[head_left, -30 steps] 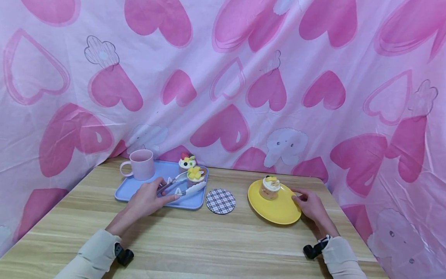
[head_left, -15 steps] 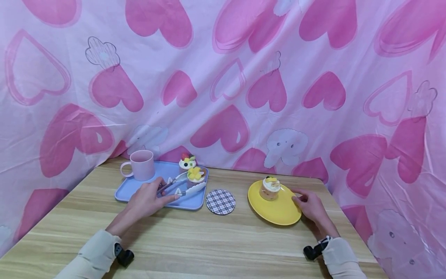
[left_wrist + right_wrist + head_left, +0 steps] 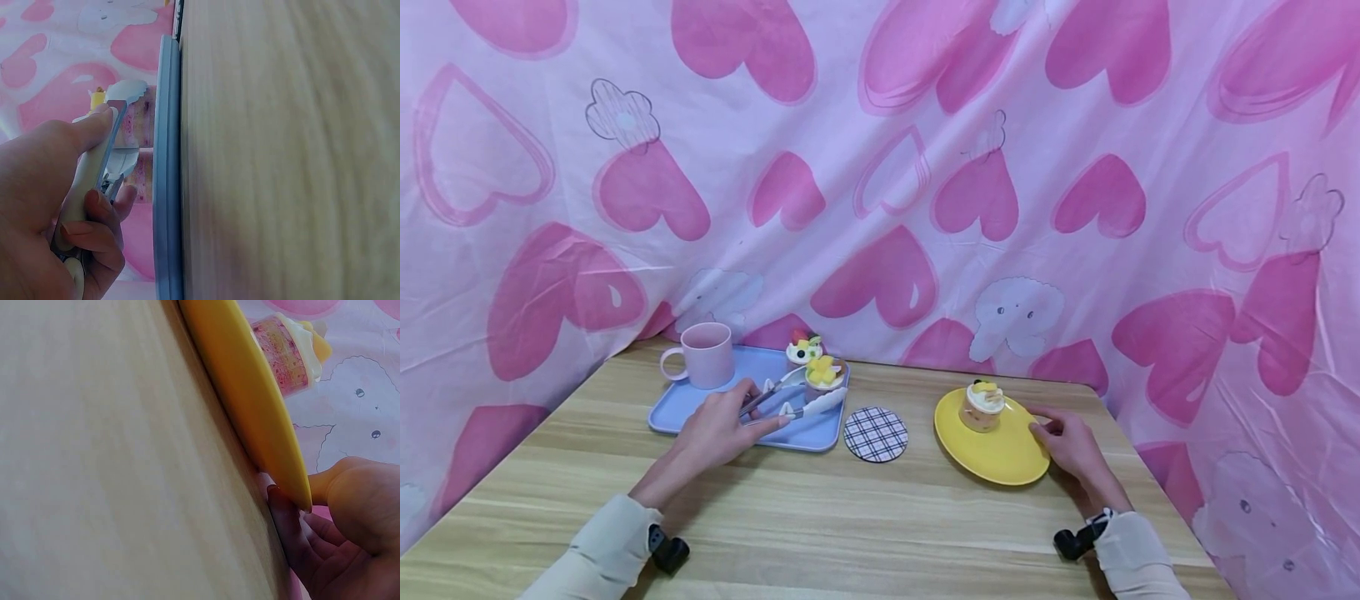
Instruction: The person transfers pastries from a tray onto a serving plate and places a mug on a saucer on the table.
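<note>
My left hand (image 3: 718, 427) grips a pair of tongs (image 3: 822, 406) with white tips, thumb on one arm and fingers on the other. The tips stand on either side of a dessert cup topped with yellow fruit (image 3: 824, 372), on the right part of the blue tray (image 3: 679, 415). Behind it is a second dessert cup with a strawberry (image 3: 802, 348). At the right, my right hand (image 3: 1075, 446) pinches the rim of a yellow plate (image 3: 1000, 460), thumb above and fingers beneath. A third dessert cup (image 3: 281, 355) sits upright on this plate.
A pink mug (image 3: 709, 358) stands on the tray's left part. Between tray and plate lies a round checked coaster (image 3: 876, 434) on the wooden table (image 3: 865, 533). A pink heart-patterned cloth (image 3: 880, 183) hangs behind the table.
The near tip of the tongs has shifted slightly up toward the yellow-fruit dessert cup. Otherwise both hands stay nearly still, the right one on the plate rim throughout.
</note>
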Available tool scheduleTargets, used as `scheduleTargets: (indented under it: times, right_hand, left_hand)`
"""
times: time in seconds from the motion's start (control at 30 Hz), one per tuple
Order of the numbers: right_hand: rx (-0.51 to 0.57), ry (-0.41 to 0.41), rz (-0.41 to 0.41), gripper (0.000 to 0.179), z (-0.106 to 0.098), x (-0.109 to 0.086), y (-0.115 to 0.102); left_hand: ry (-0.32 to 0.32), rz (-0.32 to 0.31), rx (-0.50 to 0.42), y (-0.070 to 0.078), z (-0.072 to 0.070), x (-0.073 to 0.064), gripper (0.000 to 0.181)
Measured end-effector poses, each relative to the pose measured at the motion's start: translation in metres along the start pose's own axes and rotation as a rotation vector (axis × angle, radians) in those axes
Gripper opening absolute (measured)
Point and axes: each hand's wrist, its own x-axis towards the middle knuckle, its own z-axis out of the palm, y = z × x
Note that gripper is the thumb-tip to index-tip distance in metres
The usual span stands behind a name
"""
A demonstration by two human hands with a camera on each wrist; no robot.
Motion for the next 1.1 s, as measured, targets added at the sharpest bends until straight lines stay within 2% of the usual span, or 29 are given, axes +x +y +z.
scheduleTargets:
  times: [0.7,1.1]
  right_hand:
    - [0.003,0.007,-0.022,0.042,-0.001,0.000,-0.002]
    - [-0.005,0.011,-0.016,0.042,0.000,0.000,-0.002]
  left_hand:
    - [0.007,-0.009,-0.042,0.009,0.003,-0.001,0.076]
    - [0.026,0.008,-0.046,0.018,0.003,-0.001,0.076]
